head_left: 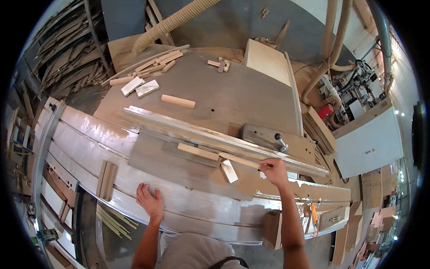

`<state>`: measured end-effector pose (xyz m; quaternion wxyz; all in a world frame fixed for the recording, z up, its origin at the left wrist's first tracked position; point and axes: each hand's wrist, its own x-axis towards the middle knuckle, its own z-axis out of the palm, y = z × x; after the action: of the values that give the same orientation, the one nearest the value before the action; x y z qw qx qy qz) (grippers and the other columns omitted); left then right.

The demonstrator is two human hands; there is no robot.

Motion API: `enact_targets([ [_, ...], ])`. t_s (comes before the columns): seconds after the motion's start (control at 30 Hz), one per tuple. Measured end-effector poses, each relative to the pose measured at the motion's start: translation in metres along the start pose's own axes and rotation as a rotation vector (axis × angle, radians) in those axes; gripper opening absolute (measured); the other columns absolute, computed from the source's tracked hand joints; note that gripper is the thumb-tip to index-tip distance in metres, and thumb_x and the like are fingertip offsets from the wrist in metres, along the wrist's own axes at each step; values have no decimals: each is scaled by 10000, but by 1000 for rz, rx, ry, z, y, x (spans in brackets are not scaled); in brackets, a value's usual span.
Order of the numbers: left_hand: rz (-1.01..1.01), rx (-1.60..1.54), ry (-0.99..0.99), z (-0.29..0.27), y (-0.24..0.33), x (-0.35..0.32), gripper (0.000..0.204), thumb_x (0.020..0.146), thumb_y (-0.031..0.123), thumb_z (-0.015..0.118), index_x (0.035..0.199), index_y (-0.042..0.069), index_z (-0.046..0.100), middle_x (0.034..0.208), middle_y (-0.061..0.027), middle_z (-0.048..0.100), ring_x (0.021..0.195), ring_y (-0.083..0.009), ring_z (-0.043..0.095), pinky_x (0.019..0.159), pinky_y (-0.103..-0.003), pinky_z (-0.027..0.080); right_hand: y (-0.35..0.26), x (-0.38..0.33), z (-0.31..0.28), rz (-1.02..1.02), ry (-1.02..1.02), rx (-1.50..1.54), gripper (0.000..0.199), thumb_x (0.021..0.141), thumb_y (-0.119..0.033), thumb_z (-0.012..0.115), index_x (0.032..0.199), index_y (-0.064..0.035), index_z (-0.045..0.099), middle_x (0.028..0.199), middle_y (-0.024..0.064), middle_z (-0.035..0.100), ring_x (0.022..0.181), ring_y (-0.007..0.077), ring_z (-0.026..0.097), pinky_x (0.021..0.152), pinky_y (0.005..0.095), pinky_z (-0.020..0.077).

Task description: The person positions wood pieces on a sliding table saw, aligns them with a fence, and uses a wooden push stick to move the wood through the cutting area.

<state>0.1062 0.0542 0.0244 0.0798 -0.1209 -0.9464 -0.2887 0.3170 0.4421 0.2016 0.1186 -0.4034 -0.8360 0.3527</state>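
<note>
Beside the fence, the right hand pinches the strip, likely light, stiff and best held endwise; the left hand lies empty.

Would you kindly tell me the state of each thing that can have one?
Thin wooden strip: held at one end
Right hand: pinched shut on that strip
Left hand: open, laid on the metal table
White-faced block: lying white face up
Wooden cylinder: lying on its side

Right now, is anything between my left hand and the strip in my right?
Partly: a white-topped block by the left end of the strip, on the side facing your left hand. Nothing else visible.
</note>
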Motion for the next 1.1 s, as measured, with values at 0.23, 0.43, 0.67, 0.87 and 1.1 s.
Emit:
enact_targets([
  [0.23,-4,4,-19,-3,4,5,431,846,225,668,1228,66,550,1384,-164,505,1324,-365,428,1095,-505,297,-8,3,1,-8,5,-33,183,792,-94,699,937,-13,775,817,154,749,729,224,722,725,311,563],
  [0.43,8,4,-29,4,1,5,446,846,215,681,1241,58,546,1392,-170,496,1328,-375,422,1112,-517,279,-7,17,-9,6,-54,-47,167,792,-86,708,925,-7,772,827,151,752,740,224,729,734,312,566],
  [0.67,-11,33,-61,-2,3,5,461,839,222,670,1247,55,540,1382,-191,486,1317,-393,425,1097,-544,275,-67,57,-24,43,-184,-165,180,781,-71,701,936,-15,776,853,186,746,789,278,747,774,345,590],
  [0.87,-39,119,-133,3,6,5,464,856,252,641,1247,29,528,1406,-198,472,1330,-403,413,1098,-556,260,-89,68,-22,-81,-212,-334,181,763,-45,697,924,-45,779,781,173,724,683,310,714,673,365,578],
  [1.1,-51,218,-166,6,0,3,460,959,383,553,1259,37,511,1448,-216,441,1360,-402,387,1105,-542,236,-114,59,-13,22,-228,-435,192,734,-18,731,918,-60,767,637,112,641,548,266,655,525,348,514],
])
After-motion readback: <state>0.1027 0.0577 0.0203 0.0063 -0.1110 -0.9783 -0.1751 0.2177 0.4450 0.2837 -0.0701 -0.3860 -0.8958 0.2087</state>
